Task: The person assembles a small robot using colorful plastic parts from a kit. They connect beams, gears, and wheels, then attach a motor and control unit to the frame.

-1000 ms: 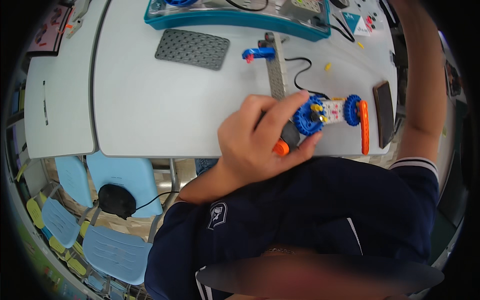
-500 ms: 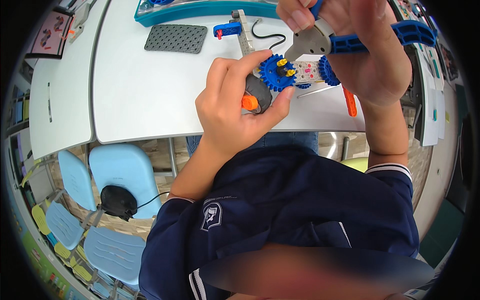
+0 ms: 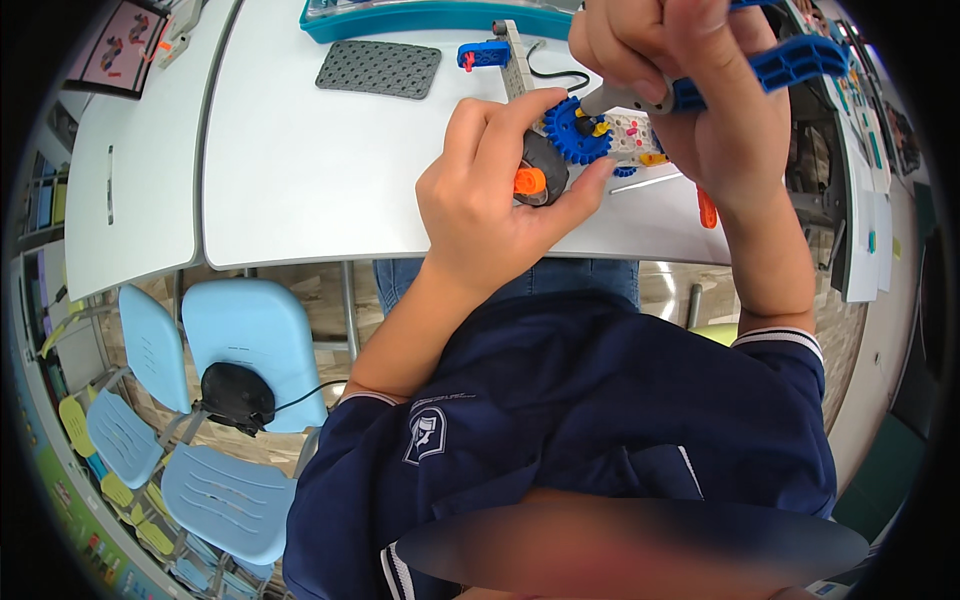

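Observation:
My left hand [image 3: 490,195] is wrapped around a model of plastic building parts, its thumb and index finger on either side of a blue gear [image 3: 565,135]. A black wheel [image 3: 546,158] with an orange piece [image 3: 529,181] sits inside that grip. Yellow pegs [image 3: 600,130] stick out of the gear's middle. My right hand [image 3: 735,120] is closed on pliers [image 3: 800,72] with blue handles and grey jaws. The jaw tips are at the upper yellow peg; whether they pinch it I cannot tell. The model's light grey beam [image 3: 517,68] carries a blue block [image 3: 485,54].
A dark grey perforated plate [image 3: 378,70] lies on the white table [image 3: 320,180]. Behind it stands a teal tray [image 3: 340,28]. A black cable [image 3: 562,73], a thin metal rod [image 3: 645,184] and an orange part [image 3: 707,207] lie near the model. Blue chairs [image 3: 250,325] stand to the left.
My right hand has tilted and lowered the pliers, with fingers curled over their grey head. The view has shifted slightly, so the table and model appear farther right. My left hand keeps its hold.

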